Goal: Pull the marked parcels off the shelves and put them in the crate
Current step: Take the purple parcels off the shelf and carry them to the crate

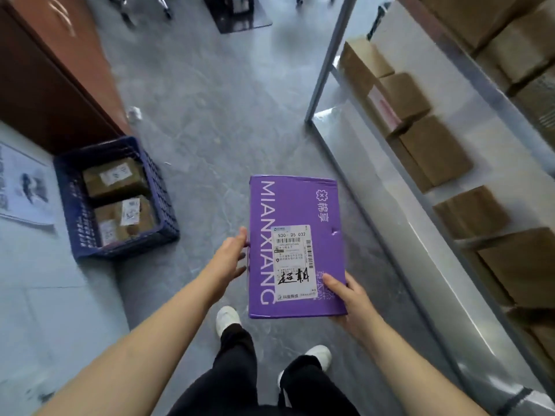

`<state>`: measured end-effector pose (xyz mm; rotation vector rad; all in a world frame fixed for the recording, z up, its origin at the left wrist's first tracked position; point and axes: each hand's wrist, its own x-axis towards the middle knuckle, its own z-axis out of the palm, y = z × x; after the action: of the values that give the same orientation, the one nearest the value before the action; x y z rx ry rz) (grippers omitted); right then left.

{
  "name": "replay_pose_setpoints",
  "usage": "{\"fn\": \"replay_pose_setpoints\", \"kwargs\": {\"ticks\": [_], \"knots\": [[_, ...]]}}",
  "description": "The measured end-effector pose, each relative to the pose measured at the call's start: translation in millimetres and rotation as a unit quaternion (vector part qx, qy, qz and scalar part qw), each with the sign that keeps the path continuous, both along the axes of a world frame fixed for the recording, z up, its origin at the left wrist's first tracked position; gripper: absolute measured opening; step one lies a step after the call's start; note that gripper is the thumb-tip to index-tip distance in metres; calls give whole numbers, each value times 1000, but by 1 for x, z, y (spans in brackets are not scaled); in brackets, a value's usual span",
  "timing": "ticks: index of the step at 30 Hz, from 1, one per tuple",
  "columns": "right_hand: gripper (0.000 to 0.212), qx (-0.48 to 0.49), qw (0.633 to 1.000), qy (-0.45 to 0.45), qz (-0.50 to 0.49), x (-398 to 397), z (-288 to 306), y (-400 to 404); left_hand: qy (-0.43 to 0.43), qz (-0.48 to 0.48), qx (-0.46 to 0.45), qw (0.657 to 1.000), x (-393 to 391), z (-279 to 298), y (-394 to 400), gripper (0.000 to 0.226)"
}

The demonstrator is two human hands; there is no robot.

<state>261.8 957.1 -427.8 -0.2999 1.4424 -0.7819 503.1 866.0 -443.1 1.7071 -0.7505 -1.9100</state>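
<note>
A flat purple parcel [295, 211] with white lettering and a white shipping label is held level over the grey floor in front of me. My right hand [350, 298] grips its near right corner, thumb on top by the label. My left hand [229, 255] touches its left edge with fingers fairly straight. A dark blue slatted crate [72, 187] stands on the floor to the left. Inside it lie two or three brown labelled parcels [112, 178].
A metal shelf rack [330, 58] runs along the right, with several brown cardboard boxes [432, 151] on its tiers. A brown cabinet [45, 85] stands at the upper left, beside a white surface with a printed sheet [21, 187]. My shoes are below the parcel.
</note>
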Motion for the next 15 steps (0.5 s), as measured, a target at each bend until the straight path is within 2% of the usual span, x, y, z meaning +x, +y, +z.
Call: {"fn": "replay_pose_setpoints", "kwargs": {"ticks": [3, 7, 11, 12, 15], "knots": [[55, -10, 996, -3, 89, 59, 0, -31, -7, 48, -14, 999, 72, 11, -18, 50], [64, -19, 979, -12, 202, 118, 2, -73, -59, 112, -55, 990, 151, 21, -40, 51], [73, -27, 953, -9, 302, 170, 4, -127, -46, 211, -90, 972, 224, 29, -64, 75], [74, -33, 949, -4, 315, 178, 6, -139, -47, 214, -95, 971, 234, 31, -68, 73], [86, -48, 943, 6, 329, 208, 3, -182, -67, 253, -96, 960, 269, 23, -82, 45]]}}
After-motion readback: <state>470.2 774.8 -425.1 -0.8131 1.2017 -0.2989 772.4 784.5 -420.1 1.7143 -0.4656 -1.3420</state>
